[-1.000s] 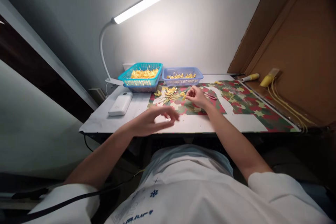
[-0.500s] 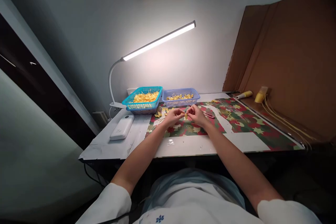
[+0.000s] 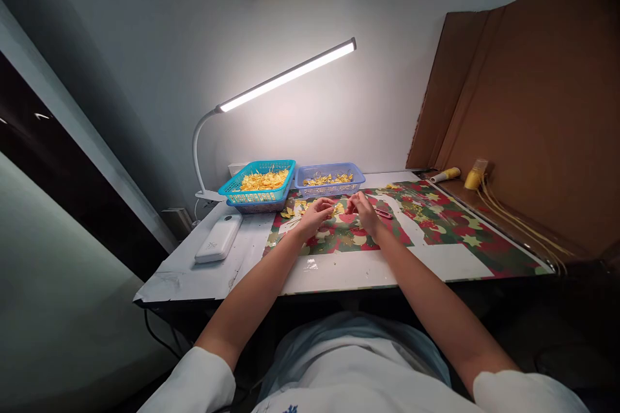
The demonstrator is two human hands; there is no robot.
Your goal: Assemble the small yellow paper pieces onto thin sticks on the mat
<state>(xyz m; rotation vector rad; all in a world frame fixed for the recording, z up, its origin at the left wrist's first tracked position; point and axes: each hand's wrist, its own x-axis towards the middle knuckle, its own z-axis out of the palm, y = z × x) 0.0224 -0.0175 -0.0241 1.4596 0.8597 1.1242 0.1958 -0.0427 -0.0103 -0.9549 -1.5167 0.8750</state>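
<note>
My left hand (image 3: 316, 215) is over the patterned table cover, its thumb and fingers pinched on a small yellow leaf-like piece (image 3: 338, 210). A short gap to the right, my right hand (image 3: 363, 210) has its fingers curled together; whatever may be in them is too small to make out. Beside the right hand lies a slim red-pink tool (image 3: 384, 213), partly covered by that hand. More loose yellow leaf-like pieces (image 3: 287, 213) lie on the cover to the left of and behind my left hand.
A turquoise basket (image 3: 227, 192) full of yellow pieces rests on another basket. The blue-purple basket (image 3: 329, 191) beside it holds more. A lit desk lamp (image 3: 290, 76) arches above. A white power bank (image 3: 219, 239) lies left; cardboard (image 3: 523, 97) and a yellow-bottomed bottle (image 3: 475, 175) stand right.
My hands have come apart from where their fingertips met. The small yellow piece stays by the left fingertips. The whole view has shifted slightly.
</note>
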